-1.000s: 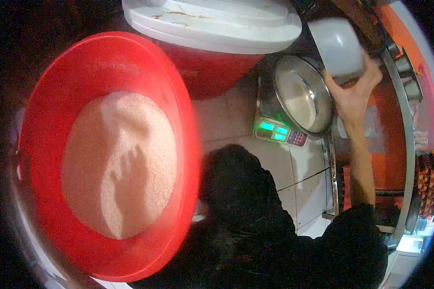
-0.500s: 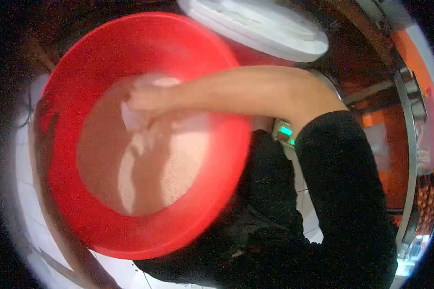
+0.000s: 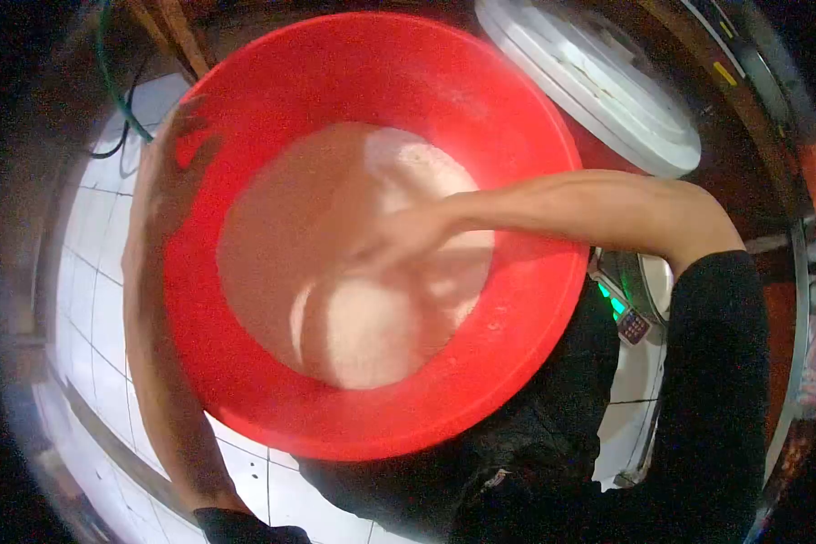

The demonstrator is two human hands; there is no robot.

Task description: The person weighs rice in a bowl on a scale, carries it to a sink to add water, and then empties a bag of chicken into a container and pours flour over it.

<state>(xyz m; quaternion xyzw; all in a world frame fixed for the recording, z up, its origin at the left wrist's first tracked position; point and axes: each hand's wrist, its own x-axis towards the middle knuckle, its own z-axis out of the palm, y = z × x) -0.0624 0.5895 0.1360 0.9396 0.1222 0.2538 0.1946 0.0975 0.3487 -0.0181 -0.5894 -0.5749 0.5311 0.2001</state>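
A large round red basin (image 3: 517, 363) fills the middle of the view, tilted toward me over my dark-clothed lap. In its bottom lies a broad layer of pale, flour-like stuff (image 3: 367, 331), part in shadow and part lit. My right hand (image 3: 394, 243) is down at this layer, slightly blurred, its fingers stretched out toward the left and nothing visible in them. At the upper left my left hand (image 3: 189, 140) is closed over the basin's rim, the fingers lying inside in shadow and the forearm running down along the outside.
White round lids or trays (image 3: 607, 91) lean behind the basin at the upper right. A device with a green display and keypad (image 3: 621, 313), like a scale, stands right of the basin. A green hose (image 3: 109, 77) hangs at the upper left over white floor tiles (image 3: 100, 245).
My view has shifted, so the basin sits farther right. My right hand, raised with a whitish piece at its fingers before, is now lower and spread over the pale stuff. My left stays at the rim.
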